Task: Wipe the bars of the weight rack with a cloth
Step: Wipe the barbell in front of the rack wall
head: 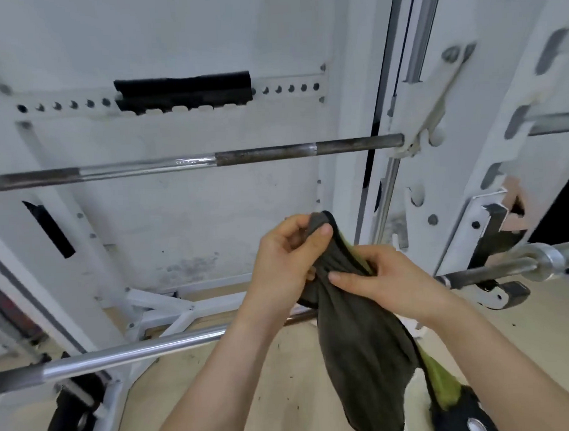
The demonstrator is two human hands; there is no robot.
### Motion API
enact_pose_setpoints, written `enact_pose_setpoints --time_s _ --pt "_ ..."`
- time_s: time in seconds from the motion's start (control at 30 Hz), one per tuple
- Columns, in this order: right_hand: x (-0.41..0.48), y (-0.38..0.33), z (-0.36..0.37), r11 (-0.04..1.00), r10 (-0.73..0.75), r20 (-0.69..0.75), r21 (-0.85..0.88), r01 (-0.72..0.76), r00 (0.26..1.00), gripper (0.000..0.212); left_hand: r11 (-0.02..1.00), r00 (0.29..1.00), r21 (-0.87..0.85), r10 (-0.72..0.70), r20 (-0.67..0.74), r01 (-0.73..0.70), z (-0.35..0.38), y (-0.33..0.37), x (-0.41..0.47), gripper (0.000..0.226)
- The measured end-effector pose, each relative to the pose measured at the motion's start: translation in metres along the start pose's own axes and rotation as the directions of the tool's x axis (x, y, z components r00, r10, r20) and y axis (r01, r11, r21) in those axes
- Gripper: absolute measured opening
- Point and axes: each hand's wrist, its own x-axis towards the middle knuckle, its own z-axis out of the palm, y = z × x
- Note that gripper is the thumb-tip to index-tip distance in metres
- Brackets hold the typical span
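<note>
Left hand [288, 257] and right hand [393, 275], fingers pinched on the dark cloth [364, 358] between them, tail beneath, before the chrome barbell [135, 349].

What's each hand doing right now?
Left hand: pinching the top of the dark cloth.
Right hand: gripping the same cloth lower down.

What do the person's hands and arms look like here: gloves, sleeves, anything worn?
Left hand and right hand are bare: no gloves, no rings visible. Left forearm and right forearm are uncovered down to the frame's bottom edge, so no sleeve shows. No watch, bracelet or band on either wrist. The nails that show look short and plain.
</note>
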Motion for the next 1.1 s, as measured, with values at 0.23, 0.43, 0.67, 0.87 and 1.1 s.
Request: enact_pose_setpoints --time_s 0.23,0.43,0.67,0.87,1.1 --pt "0.022 -0.085 0.025 0.806 -0.071 -0.111 0.579 0.123 0.991 0.020 0.972 0.953 0.077 -0.234 0.192 0.223 -0.069 0.027 -0.027 0.074" --pt "0.056 -0.152 0.046 0.823 -0.188 -0.158 0.513 0.243 0.969 0.023 0.959 0.955 -0.173 -0.250 -0.161 0.222 -0.114 0.064 -0.037 0.041" --pt "0.112 -0.209 0.049 0.773 -0.275 -0.307 0.493 0.399 0.911 0.020 0.998 0.883 0.011 0.055 -0.465 -0.057 -0.165 0.113 0.008 0.027" --pt "0.172 -0.173 0.084 0.832 -0.237 -0.123 0.486 0.267 0.964 0.022 0.984 0.754 0.158 0.163 -0.636 -0.079 -0.194 0.115 0.077 0.015" --pt "0.251 -0.140 0.093 0.911 -0.395 -0.134 0.072 0.407 0.909 0.014 0.916 0.915 0.389 0.240 -0.323 -0.103 -0.190 0.116 0.176 0.039"
